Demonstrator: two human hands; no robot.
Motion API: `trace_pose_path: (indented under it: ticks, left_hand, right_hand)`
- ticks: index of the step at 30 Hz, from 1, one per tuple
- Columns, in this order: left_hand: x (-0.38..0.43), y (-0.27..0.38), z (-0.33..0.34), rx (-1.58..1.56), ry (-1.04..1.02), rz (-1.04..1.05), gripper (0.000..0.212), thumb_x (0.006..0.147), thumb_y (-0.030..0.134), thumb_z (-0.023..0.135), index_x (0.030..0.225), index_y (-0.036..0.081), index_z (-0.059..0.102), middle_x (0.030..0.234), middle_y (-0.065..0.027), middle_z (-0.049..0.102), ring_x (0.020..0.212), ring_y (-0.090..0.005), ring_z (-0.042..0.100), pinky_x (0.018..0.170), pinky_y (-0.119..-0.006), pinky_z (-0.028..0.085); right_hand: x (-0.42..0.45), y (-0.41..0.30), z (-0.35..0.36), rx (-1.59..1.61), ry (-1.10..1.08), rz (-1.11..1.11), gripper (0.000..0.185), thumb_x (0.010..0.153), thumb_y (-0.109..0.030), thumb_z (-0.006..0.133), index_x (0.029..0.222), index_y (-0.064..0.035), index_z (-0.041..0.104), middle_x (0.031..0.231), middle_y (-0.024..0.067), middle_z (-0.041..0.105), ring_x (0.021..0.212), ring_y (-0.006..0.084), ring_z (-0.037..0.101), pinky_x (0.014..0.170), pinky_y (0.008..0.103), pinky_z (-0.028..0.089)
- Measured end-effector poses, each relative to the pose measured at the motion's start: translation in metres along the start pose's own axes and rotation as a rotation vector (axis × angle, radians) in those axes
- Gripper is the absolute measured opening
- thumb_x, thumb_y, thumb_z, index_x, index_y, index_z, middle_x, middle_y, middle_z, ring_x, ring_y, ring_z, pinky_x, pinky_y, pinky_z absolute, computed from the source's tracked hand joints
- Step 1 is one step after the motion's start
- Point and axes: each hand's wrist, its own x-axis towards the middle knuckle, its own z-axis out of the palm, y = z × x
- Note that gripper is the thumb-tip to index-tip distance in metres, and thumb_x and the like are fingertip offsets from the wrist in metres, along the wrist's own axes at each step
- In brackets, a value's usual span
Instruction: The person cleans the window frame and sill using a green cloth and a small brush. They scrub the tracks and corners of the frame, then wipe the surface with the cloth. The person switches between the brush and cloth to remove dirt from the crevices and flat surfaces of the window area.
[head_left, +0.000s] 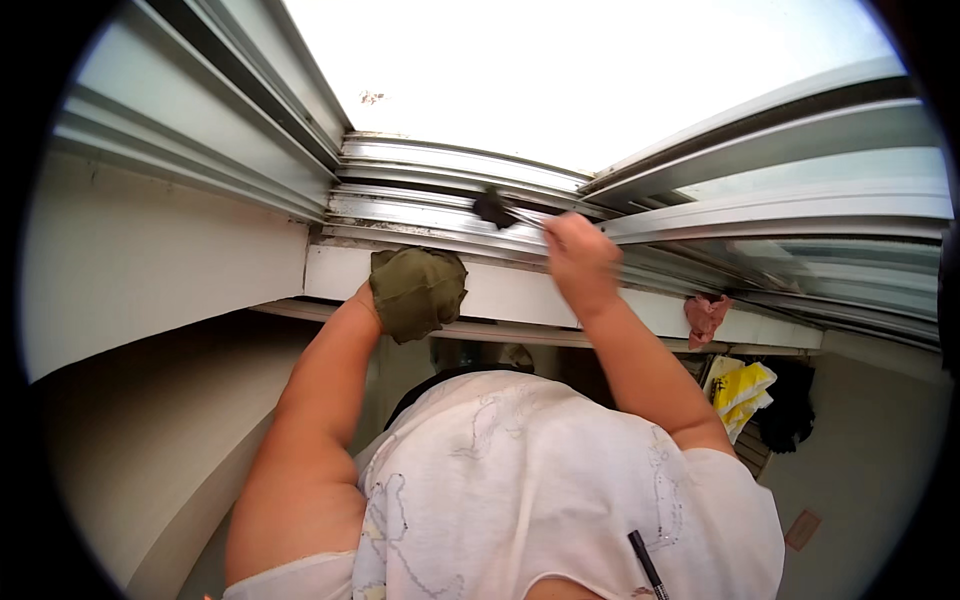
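An olive-green cloth (421, 292) covers most of my left hand (369, 301), which lies at the white window sill (502, 286). The fingers are hidden under the fabric, so I cannot tell how they are bent. My right hand (585, 259) grips a thin metal tool (526, 216), slightly blurred. At the tool's far end is a dark wad (495, 208), probably cloth, over the grooves of the aluminium sliding-window track (420, 214). Dark dirt shows along parts of the track, mostly at its left end.
Sliding glass panes in aluminium frames (780, 214) stand at the right. The side frame (225, 97) rises at the left. A pink cloth (706, 319) hangs over the sill's edge. Below it are a yellow-and-white plastic bag (742, 394) and a black item (787, 405).
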Motion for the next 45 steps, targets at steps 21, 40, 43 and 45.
trace_pose_path:
  ticks: [21, 40, 43, 45]
  left_hand:
    - [-0.003, -0.007, 0.006, -0.035, 0.027, 0.005, 0.004, 0.072, 0.015, 0.071, 0.071, 0.012, 0.068, 0.076, -0.0079, 0.069, 0.066, -0.0267, 0.067, 0.06, -0.039, 0.055]
    - [0.004, 0.003, -0.016, -0.019, -0.1, -0.085, 0.002, 0.072, 0.015, 0.069, 0.073, 0.013, 0.069, 0.079, -0.0077, 0.07, 0.073, -0.0274, 0.069, 0.064, -0.039, 0.056]
    - [0.002, 0.002, -0.008, 0.032, -0.118, -0.095, 0.002, 0.072, 0.015, 0.069, 0.073, 0.013, 0.069, 0.079, -0.0067, 0.07, 0.072, -0.0267, 0.069, 0.063, -0.038, 0.056]
    - [-0.001, -0.001, -0.001, 0.013, 0.01, -0.004, 0.002, 0.073, 0.015, 0.069, 0.072, 0.013, 0.069, 0.079, -0.0064, 0.07, 0.072, -0.0261, 0.069, 0.063, -0.037, 0.056]
  right_hand:
    - [-0.041, 0.044, -0.022, -0.095, -0.082, 0.1, 0.007, 0.09, -0.014, 0.067, 0.095, -0.0099, 0.068, 0.09, 0.0109, 0.066, 0.082, 0.0358, 0.066, 0.07, 0.0432, 0.053]
    - [0.019, -0.035, 0.046, 0.28, -0.1, -0.035, 0.007, 0.09, -0.016, 0.07, 0.095, -0.0104, 0.07, 0.091, 0.0081, 0.07, 0.082, 0.0318, 0.068, 0.07, 0.039, 0.055]
    - [-0.002, 0.009, -0.013, 0.118, -0.117, -0.016, 0.006, 0.088, -0.013, 0.07, 0.093, -0.01, 0.07, 0.089, 0.0082, 0.069, 0.08, 0.0319, 0.068, 0.069, 0.04, 0.055]
    - [-0.026, 0.046, -0.047, -0.085, -0.137, -0.021, 0.006, 0.088, -0.013, 0.068, 0.093, -0.0121, 0.071, 0.088, 0.0067, 0.068, 0.079, 0.0322, 0.067, 0.067, 0.0422, 0.054]
